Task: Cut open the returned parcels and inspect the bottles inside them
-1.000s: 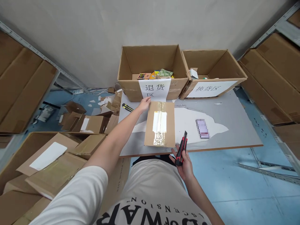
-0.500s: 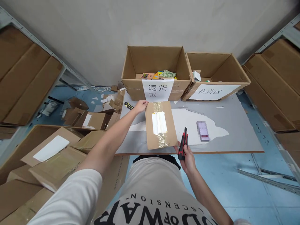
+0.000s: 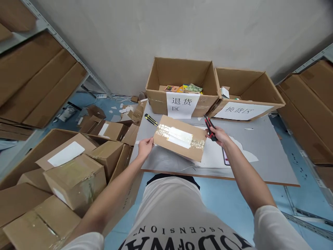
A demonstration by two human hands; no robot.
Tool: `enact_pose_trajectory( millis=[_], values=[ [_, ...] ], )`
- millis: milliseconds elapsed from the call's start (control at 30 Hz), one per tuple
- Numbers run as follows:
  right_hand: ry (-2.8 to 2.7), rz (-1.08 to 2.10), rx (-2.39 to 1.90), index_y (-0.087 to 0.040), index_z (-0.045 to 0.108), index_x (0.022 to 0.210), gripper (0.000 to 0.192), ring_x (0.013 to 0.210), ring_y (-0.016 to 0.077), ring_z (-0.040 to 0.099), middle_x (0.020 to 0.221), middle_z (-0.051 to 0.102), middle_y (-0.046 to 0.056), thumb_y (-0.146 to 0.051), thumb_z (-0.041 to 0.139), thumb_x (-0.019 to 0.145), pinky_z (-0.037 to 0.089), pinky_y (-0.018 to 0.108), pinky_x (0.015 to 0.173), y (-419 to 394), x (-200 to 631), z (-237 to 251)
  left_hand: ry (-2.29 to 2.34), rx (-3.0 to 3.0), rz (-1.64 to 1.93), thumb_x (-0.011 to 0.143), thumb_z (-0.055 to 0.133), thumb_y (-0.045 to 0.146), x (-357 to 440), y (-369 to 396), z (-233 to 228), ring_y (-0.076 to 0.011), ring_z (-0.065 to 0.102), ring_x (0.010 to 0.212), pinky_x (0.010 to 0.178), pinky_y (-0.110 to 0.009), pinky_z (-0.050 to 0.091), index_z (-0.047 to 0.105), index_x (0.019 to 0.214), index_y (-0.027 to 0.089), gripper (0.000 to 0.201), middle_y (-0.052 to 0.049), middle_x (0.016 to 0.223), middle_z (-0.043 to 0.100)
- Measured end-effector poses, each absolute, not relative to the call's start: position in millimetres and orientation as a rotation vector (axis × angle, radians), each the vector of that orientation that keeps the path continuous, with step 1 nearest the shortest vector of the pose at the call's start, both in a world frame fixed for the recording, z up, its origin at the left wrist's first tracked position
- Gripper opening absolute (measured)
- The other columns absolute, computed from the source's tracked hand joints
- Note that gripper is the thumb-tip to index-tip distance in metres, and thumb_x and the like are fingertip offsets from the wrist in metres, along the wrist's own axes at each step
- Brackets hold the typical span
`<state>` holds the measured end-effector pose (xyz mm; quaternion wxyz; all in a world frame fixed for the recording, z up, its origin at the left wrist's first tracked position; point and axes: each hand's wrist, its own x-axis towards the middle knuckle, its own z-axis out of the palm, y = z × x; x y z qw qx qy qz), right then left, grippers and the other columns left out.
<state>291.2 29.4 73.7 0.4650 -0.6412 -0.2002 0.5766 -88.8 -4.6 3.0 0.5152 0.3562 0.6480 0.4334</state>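
Flat taped parcel (image 3: 179, 141) lies askew on the grey table (image 3: 262, 156), between both hands. Left hand (image 3: 145, 146) pinches its near-left corner. Right hand (image 3: 218, 134), fist closed around red-black box cutter (image 3: 209, 123), touches its far-right corner.

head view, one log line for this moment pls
left hand: holds left end of taped parcel | right hand: grips red box cutter at parcel's right end | parcel: on table

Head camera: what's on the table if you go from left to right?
Left hand → yellow knife → taped parcel → red knife in right hand.
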Motion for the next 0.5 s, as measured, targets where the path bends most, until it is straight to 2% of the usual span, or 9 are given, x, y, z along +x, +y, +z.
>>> enact_pose_trajectory(
  millis=[167,367,433,500],
  values=[
    [-0.593,1.401,-1.635,-0.017,0.057,0.085,0.003,0.054,0.0105,0.059,0.071,0.061,0.001,-0.016,0.059,0.083,0.058,0.025,0.047,59.1,277.3,62.9,1.583,0.687,1.061,0.068,0.072,0.041,-83.3,-42.0,-2.1,-0.0150,0.065,0.073,0.073,-0.031,0.056,0.071,0.094,0.014,0.037,-0.004,0.089,0.072],
    [-0.739,1.364,-1.644,-0.018,0.055,0.086,0.009,0.045,0.0087,0.054,0.060,0.052,-0.005,-0.020,0.062,0.080,0.056,0.024,0.042,63.2,274.3,44.5,1.635,0.773,0.976,0.067,0.072,0.045,-90.3,-40.6,-3.4,-0.0188,0.067,0.072,0.069,-0.031,0.055,0.071,0.093,0.013,0.041,-0.007,0.082,0.073],
    [-0.767,1.370,-1.613,-0.019,0.055,0.086,0.011,0.048,0.0087,0.055,0.063,0.053,-0.005,-0.023,0.063,0.079,0.057,0.025,0.046,59.6,277.8,41.7,1.703,0.912,0.904,0.070,0.068,0.046,-93.5,-38.0,-0.1,-0.0225,0.068,0.076,0.072,-0.033,0.054,0.072,0.093,0.013,0.041,-0.008,0.081,0.073],
    [-0.777,1.345,-1.576,-0.020,0.055,0.089,0.017,0.055,0.0090,0.059,0.074,0.059,-0.002,-0.026,0.065,0.078,0.058,0.025,0.051,51.2,282.2,38.7,1.832,1.148,0.805,0.074,0.063,0.045,-95.4,-36.4,6.4,-0.0267,0.068,0.087,0.080,-0.037,0.053,0.071,0.098,0.014,0.040,-0.010,0.089,0.073]
  ],
)
